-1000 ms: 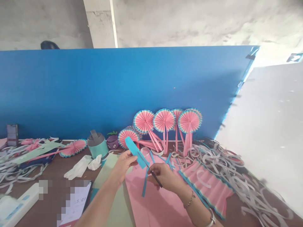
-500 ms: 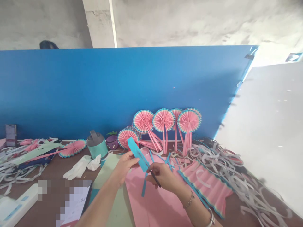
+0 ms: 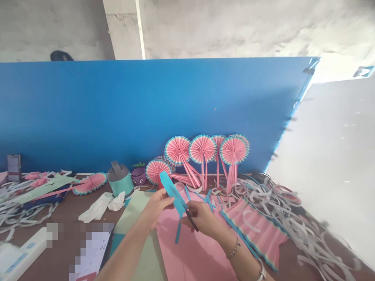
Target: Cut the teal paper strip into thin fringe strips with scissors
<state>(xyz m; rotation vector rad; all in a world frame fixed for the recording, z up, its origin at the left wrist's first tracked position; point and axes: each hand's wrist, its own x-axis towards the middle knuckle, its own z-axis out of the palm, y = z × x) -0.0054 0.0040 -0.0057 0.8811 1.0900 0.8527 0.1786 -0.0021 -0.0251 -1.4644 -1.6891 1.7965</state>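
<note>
My left hand [image 3: 156, 207] pinches a blue paper strip [image 3: 171, 188], which slants down toward my right hand. Fingers closed, my right hand [image 3: 200, 218] grips a slim dark tool [image 3: 191, 219]; its thin end lies along the blue strip, and its exact kind is hard to make out. Both hands are above a pink paper sheet [image 3: 199, 253]. On that sheet lies a narrow blue paper piece [image 3: 178, 233]. Beside my right forearm is a pleated pink paper [image 3: 254, 230] with blue edges.
Several round pink paper fans [image 3: 203, 149] lean on a blue partition [image 3: 146, 105]. Curled white paper strips [image 3: 281, 218] heap at right. A teal cup [image 3: 120, 182], purple pot [image 3: 138, 176], crumpled tissue [image 3: 99, 207], phone [image 3: 95, 249] and power strip [image 3: 27, 251] are at left.
The blue strip and my left hand have shifted slightly to the right. The dark tool stays at the strip in my right hand, nearly still.
</note>
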